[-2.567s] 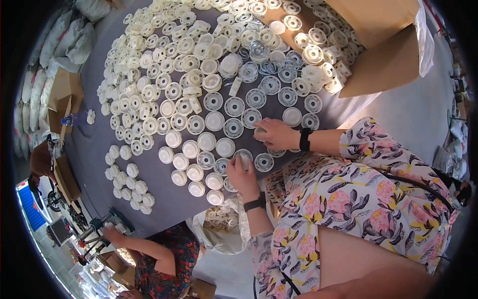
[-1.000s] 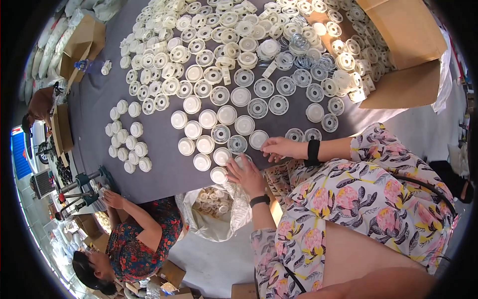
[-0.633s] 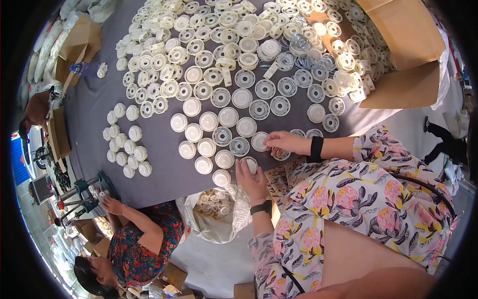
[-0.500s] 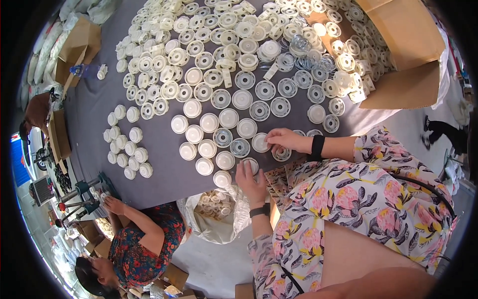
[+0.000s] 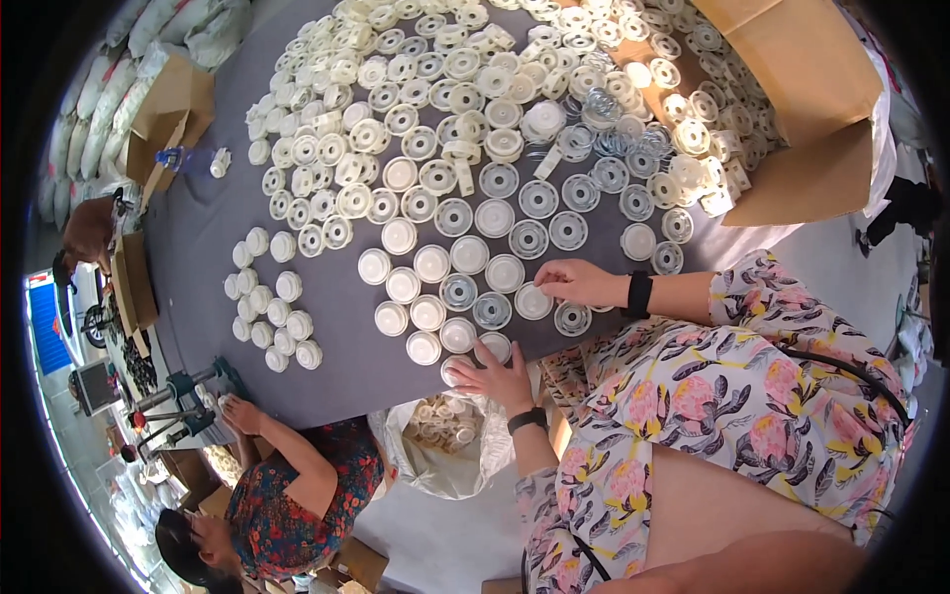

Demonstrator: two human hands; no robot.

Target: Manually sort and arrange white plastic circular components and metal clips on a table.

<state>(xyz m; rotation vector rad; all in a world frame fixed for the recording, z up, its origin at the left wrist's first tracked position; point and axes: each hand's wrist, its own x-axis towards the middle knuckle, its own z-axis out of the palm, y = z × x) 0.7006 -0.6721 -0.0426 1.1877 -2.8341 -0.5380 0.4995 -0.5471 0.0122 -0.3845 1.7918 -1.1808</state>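
Spread over the near edge of the grey table are round white plastic caps (image 5: 427, 313), among them a ring-shaped piece with a silvery centre (image 5: 492, 311). My left hand (image 5: 500, 381) is open at that edge, fingers apart. Its fingertips reach over a cap (image 5: 455, 370), and another cap (image 5: 494, 347) lies partly behind its forefinger. My right hand (image 5: 586, 282) has its fingers curled together at the upper right rim of a white cap (image 5: 533, 301); its grip is partly hidden. A silvery-centred ring (image 5: 572, 319) lies just below the right hand.
Heaps of cream plastic rings (image 5: 406, 94) and loose metal rings (image 5: 600, 102) cover the far table. An open cardboard box (image 5: 807, 183) stands at right. Smaller caps (image 5: 259, 299) lie at left. Below the edge hangs a white sack (image 5: 388, 426); a co-worker (image 5: 307, 495) works beside a hand-operated press (image 5: 193, 401).
The whole view has shifted, moving the table's things down and right. My left hand has spread its fingers leftward toward a neighbouring cap. My right hand stays by the same cap.
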